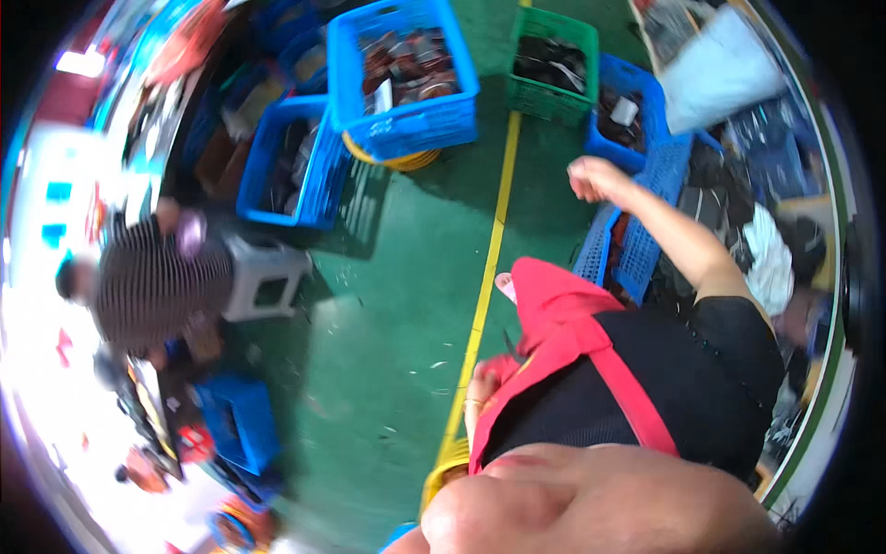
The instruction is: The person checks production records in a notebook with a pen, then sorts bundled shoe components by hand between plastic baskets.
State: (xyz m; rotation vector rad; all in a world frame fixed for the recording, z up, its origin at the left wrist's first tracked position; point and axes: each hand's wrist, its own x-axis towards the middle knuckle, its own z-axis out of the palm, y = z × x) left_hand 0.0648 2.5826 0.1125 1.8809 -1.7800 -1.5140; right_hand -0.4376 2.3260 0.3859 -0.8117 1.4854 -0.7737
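Blue crate (pixel 616 157) just ahead of the right fingers (pixel 580 183)

Its plastic walls look stiff and hardly fragile; with dark items (pixel 616 131) inside, it would probably be heavy, best held by opposite rims. It lies just ahead and right of those fingers, contact unclear; they are curled in, nothing seen in them. Left fingers (pixel 481 380), beside the red apron (pixel 558 309), are too blurred to tell. Farther ahead-left of the right fingers stands a green crate (pixel 544 107).
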